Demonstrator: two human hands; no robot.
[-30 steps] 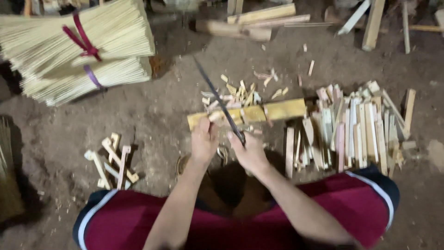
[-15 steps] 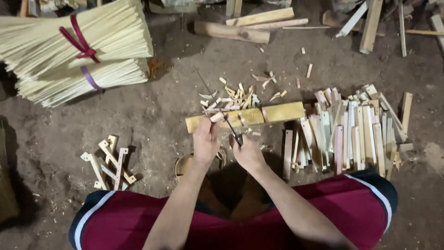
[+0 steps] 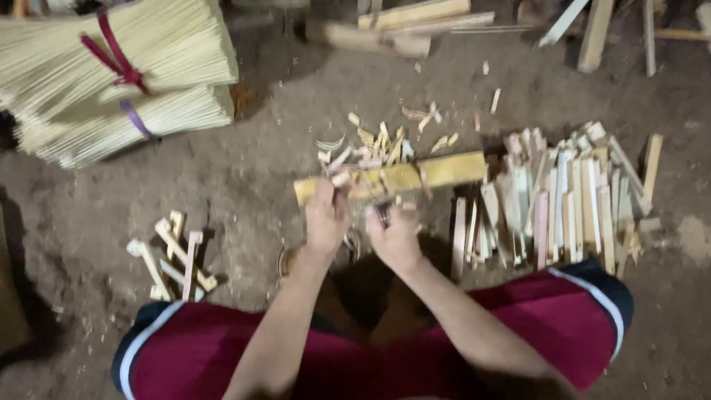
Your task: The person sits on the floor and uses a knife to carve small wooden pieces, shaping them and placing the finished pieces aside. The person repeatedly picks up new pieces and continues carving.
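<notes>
My left hand [image 3: 326, 218] grips a small upright piece of bamboo [image 3: 341, 178], pale at its top, just in front of a yellow bamboo length [image 3: 444, 170] lying crosswise on the dirt. Close beside it, my right hand [image 3: 396, 235] is closed around the dark handle of a knife [image 3: 382, 213]; the blade is blurred and mostly hidden between the hands. Pale shavings [image 3: 378, 141] lie scattered behind the yellow length.
A heap of split bamboo slats [image 3: 563, 192] lies to the right. A few short slats [image 3: 174, 255] lie to the left. Tied bundles of thin sticks [image 3: 111, 74] fill the far left. Logs and planks [image 3: 400, 26] lie at the back. My red shorts [image 3: 385, 355] fill the bottom.
The knife blade, raised and pointing away a second ago, has come down between my hands. Both hands drew closer together over the small bamboo piece.
</notes>
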